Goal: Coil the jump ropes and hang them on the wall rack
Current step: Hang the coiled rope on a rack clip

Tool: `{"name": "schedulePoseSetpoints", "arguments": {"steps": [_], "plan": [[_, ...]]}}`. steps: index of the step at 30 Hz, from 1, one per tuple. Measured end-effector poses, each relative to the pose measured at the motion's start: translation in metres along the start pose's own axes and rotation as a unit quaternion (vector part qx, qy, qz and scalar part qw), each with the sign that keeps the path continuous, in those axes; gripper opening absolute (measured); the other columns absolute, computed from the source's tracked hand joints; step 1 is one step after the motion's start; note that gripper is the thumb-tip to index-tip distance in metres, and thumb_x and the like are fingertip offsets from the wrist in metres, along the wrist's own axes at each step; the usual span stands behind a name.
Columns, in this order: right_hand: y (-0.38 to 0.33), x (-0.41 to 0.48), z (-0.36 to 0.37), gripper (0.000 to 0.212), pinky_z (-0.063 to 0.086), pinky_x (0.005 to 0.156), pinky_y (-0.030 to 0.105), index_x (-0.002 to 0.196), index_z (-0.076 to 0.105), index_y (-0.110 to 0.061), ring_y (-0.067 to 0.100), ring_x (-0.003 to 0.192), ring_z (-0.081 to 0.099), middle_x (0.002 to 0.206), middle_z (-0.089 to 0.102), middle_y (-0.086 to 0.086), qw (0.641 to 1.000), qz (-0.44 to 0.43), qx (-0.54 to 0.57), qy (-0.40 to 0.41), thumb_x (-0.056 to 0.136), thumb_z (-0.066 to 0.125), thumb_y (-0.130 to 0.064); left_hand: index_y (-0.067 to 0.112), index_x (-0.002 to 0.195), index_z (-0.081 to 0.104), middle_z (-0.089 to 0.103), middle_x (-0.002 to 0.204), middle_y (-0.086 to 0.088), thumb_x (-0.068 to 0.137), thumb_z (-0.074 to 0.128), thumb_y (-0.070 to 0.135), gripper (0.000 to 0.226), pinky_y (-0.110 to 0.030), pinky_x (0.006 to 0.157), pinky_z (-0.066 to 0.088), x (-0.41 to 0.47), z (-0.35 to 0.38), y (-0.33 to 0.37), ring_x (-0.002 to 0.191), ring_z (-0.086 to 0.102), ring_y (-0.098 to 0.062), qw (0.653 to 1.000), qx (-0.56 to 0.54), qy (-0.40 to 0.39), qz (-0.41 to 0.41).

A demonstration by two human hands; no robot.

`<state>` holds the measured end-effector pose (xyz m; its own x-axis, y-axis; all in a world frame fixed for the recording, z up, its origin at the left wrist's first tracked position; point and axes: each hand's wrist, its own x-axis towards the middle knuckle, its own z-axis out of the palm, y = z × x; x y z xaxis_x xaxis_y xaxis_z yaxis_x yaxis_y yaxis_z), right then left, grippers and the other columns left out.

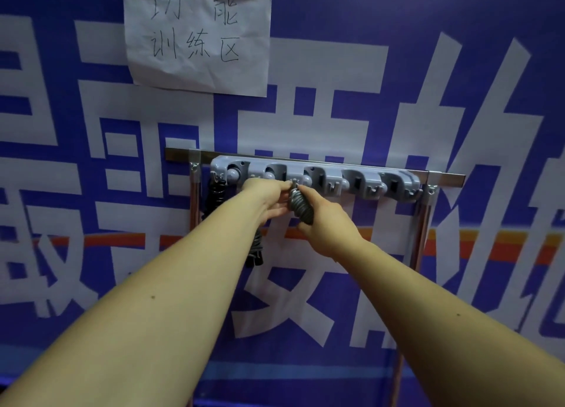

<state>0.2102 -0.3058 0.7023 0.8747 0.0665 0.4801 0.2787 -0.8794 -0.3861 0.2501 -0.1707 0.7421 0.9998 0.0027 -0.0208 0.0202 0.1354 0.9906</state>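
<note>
You face a blue banner wall (428, 24) printed with large white characters. One handwritten paper sheet (198, 33) is taped near its top. One metal rail (177, 156) carries one grey wall rack (318, 174) with five clamp slots. Two jump ropes show. One black coiled rope (215, 196) hangs at the rack's left end, partly behind your forearm. One grey coiled rope (301, 208) sits just below a hook near the second slot. Your left hand (270, 199) pinches its top with the fingers. Your right hand (331, 227) curls its fingers round the coil.
</note>
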Motion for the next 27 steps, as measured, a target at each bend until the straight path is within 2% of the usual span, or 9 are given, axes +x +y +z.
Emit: {"name": "schedulePoseSetpoints", "arguments": {"steps": [4, 6, 10, 13, 15, 18, 20, 23, 27], "plan": [[0.000, -0.008, 0.013, 0.094, 0.059, 0.077, 0.046, 0.157, 0.002, -0.039, 0.023, 0.085, 0.067, 0.112, 0.067, 0.009, 0.998, 0.000, 0.053, -0.029, 0.091, 0.065, -0.019, 0.017, 0.086, 0.078, 0.078, 0.084, -0.006, 0.087, 0.076, 0.017, 0.003, -0.043, 0.083, 0.062, 0.003, -0.002, -0.017, 0.081, 0.075, -0.022, 0.995, 0.044, 0.044, 0.083], [0.002, -0.010, 0.019, 0.100, 0.059, 0.077, 0.046, 0.156, -0.006, -0.043, 0.022, 0.079, 0.069, 0.105, 0.068, 0.007, 0.996, 0.009, 0.079, -0.050, 0.091, 0.067, -0.020, 0.024, 0.085, 0.077, 0.077, 0.087, -0.002, 0.088, 0.075, 0.022, 0.004, -0.043, 0.087, 0.060, -0.004, -0.005, -0.028, 0.087, 0.073, -0.019, 0.991, 0.069, 0.053, 0.104], [-0.009, -0.023, 0.012, 0.099, 0.057, 0.084, 0.042, 0.159, -0.003, -0.035, 0.024, 0.089, 0.069, 0.122, 0.066, 0.011, 0.993, 0.035, 0.105, -0.047, 0.091, 0.067, -0.018, 0.029, 0.091, 0.073, 0.076, 0.102, -0.003, 0.082, 0.076, 0.032, 0.010, -0.045, 0.094, 0.058, -0.011, -0.024, -0.055, 0.098, 0.071, -0.022, 0.992, 0.068, 0.074, 0.079], [-0.018, -0.052, 0.010, 0.086, 0.049, 0.085, 0.034, 0.161, 0.006, -0.025, 0.027, 0.119, 0.058, 0.145, 0.052, 0.011, 0.984, 0.085, 0.151, -0.032, 0.096, 0.063, -0.024, 0.024, 0.080, 0.072, 0.073, 0.089, -0.005, 0.090, 0.069, 0.019, 0.012, -0.039, 0.089, 0.057, -0.044, -0.034, -0.077, 0.085, 0.068, -0.021, 0.995, 0.064, 0.065, 0.031], [-0.021, -0.079, 0.020, 0.076, 0.047, 0.080, 0.030, 0.160, 0.014, -0.024, 0.025, 0.120, 0.056, 0.155, 0.041, 0.008, 0.967, 0.142, 0.209, -0.044, 0.099, 0.059, -0.029, 0.018, 0.085, 0.074, 0.073, 0.086, -0.006, 0.095, 0.064, 0.016, 0.014, -0.042, 0.085, 0.058, -0.069, -0.037, -0.103, 0.080, 0.066, -0.021, 0.996, 0.080, 0.028, -0.006], [-0.021, -0.125, 0.052, 0.060, 0.043, 0.086, 0.024, 0.154, 0.034, -0.017, 0.023, 0.124, 0.055, 0.150, 0.047, 0.008, 0.931, 0.208, 0.289, -0.084, 0.100, 0.056, -0.026, 0.020, 0.087, 0.075, 0.075, 0.088, -0.006, 0.096, 0.059, 0.016, 0.020, -0.039, 0.074, 0.057, -0.107, -0.041, -0.150, 0.084, 0.071, -0.023, 0.991, 0.125, -0.021, -0.046], [-0.019, -0.168, 0.082, 0.050, 0.050, 0.090, 0.027, 0.148, 0.044, -0.014, 0.022, 0.120, 0.059, 0.143, 0.055, 0.007, 0.911, 0.240, 0.314, -0.118, 0.100, 0.054, -0.024, 0.013, 0.092, 0.077, 0.073, 0.081, -0.006, 0.096, 0.054, 0.015, 0.024, -0.035, 0.067, 0.053, -0.136, -0.045, -0.195, 0.075, 0.068, -0.021, 0.986, 0.147, -0.035, -0.073], [-0.009, -0.240, 0.130, 0.046, 0.049, 0.105, 0.043, 0.142, 0.052, -0.011, 0.024, 0.120, 0.062, 0.139, 0.059, 0.008, 0.888, 0.288, 0.328, -0.147, 0.098, 0.055, -0.023, 0.012, 0.087, 0.077, 0.074, 0.078, -0.007, 0.090, 0.055, 0.021, 0.024, -0.041, 0.071, 0.059, -0.177, -0.059, -0.266, 0.074, 0.071, -0.026, 0.975, 0.177, -0.046, -0.122], [0.006, -0.329, 0.179, 0.043, 0.040, 0.112, 0.037, 0.140, 0.055, -0.007, 0.023, 0.128, 0.056, 0.140, 0.060, 0.009, 0.877, 0.326, 0.299, -0.189, 0.099, 0.055, -0.021, 0.006, 0.092, 0.076, 0.076, 0.091, -0.018, 0.092, 0.053, 0.020, 0.027, -0.038, 0.070, 0.053, -0.211, -0.086, -0.365, 0.079, 0.067, -0.024, 0.951, 0.229, -0.083, -0.189]]}}
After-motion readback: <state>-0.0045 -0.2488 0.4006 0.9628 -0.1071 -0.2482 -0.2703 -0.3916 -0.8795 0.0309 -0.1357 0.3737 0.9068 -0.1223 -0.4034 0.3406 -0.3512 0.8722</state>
